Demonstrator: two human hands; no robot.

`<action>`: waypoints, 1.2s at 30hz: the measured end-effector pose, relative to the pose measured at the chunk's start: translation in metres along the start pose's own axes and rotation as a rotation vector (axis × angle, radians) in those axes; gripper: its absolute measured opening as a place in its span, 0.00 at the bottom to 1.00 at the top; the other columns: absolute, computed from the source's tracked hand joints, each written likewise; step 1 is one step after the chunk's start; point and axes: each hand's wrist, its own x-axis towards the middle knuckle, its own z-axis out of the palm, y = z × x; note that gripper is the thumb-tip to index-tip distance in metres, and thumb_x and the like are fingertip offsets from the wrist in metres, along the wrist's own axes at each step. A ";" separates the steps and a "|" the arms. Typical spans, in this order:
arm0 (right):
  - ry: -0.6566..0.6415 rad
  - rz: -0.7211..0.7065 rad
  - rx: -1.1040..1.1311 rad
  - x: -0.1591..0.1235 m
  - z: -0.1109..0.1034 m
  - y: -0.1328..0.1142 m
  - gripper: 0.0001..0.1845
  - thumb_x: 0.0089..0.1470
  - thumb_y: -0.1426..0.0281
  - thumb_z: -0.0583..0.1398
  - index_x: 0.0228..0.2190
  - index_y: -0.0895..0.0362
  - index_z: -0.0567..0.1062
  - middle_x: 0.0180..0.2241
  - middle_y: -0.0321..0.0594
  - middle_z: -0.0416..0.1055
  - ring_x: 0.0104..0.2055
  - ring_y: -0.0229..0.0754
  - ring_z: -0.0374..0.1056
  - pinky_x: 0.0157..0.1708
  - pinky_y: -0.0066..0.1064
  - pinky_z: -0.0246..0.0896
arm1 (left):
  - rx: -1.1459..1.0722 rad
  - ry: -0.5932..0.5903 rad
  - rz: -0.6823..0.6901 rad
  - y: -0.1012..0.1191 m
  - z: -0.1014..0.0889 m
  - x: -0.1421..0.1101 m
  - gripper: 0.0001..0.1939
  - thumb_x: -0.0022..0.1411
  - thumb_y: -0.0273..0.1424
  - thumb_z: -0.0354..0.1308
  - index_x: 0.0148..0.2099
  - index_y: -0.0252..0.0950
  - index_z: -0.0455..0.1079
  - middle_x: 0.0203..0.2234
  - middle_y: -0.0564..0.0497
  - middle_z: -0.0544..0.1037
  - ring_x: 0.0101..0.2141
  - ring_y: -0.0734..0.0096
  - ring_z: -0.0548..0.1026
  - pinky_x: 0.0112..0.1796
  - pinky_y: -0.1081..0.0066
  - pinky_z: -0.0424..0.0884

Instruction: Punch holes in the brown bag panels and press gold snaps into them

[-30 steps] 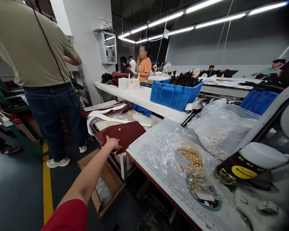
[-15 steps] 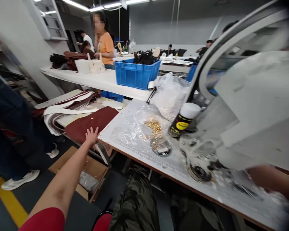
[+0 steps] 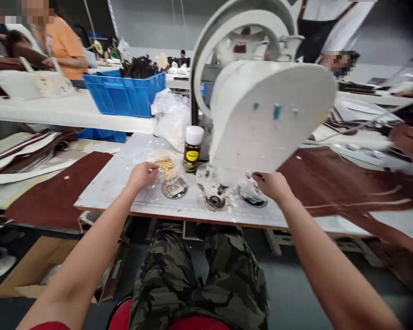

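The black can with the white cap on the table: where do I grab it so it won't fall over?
Grab the black middle of the can, coming from the front, your side of the white work table. It stands upright and is round, so fingers can wrap around it. Avoid the white cap, which might lift off.

One left hand (image 3: 142,178) and one right hand (image 3: 271,187) show. There are one aerosol can (image 3: 193,149), one blue crate (image 3: 124,97) and two maroon panels (image 3: 57,190).
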 end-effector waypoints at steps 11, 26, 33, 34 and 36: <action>-0.073 -0.190 0.591 -0.105 0.032 -0.104 0.12 0.64 0.66 0.57 0.41 0.53 0.81 0.39 0.42 0.77 0.41 0.46 0.74 0.44 0.36 0.67 | 0.074 -0.075 -0.172 0.024 0.030 0.018 0.16 0.58 0.42 0.58 0.44 0.43 0.78 0.35 0.51 0.83 0.31 0.64 0.77 0.29 0.72 0.63; -0.029 -0.093 0.706 -0.126 -0.003 -0.063 0.14 0.66 0.64 0.56 0.46 0.53 0.79 0.42 0.42 0.76 0.42 0.44 0.72 0.36 0.34 0.67 | 0.086 0.069 -0.141 0.035 0.029 0.010 0.13 0.63 0.36 0.54 0.41 0.33 0.76 0.39 0.38 0.81 0.43 0.52 0.76 0.41 0.65 0.67; -0.029 -0.030 0.753 -0.139 -0.014 -0.055 0.12 0.64 0.64 0.58 0.44 0.53 0.80 0.41 0.40 0.76 0.35 0.40 0.70 0.30 0.32 0.63 | -0.711 0.100 -0.140 0.123 0.032 -0.065 0.13 0.64 0.39 0.58 0.43 0.34 0.75 0.30 0.48 0.79 0.29 0.68 0.76 0.29 0.72 0.70; -0.029 -0.027 0.756 -0.140 -0.014 -0.055 0.12 0.64 0.63 0.58 0.44 0.53 0.80 0.41 0.40 0.76 0.35 0.40 0.70 0.30 0.32 0.63 | -0.907 0.031 -0.176 0.140 0.038 -0.077 0.11 0.61 0.37 0.62 0.41 0.34 0.75 0.29 0.49 0.79 0.27 0.70 0.76 0.26 0.73 0.69; -0.022 -0.019 0.757 -0.140 -0.015 -0.053 0.13 0.64 0.63 0.58 0.44 0.53 0.80 0.41 0.40 0.76 0.36 0.41 0.70 0.30 0.32 0.63 | -1.151 -0.096 -0.267 0.170 0.050 -0.093 0.08 0.58 0.31 0.65 0.37 0.32 0.76 0.26 0.49 0.78 0.24 0.73 0.74 0.24 0.74 0.69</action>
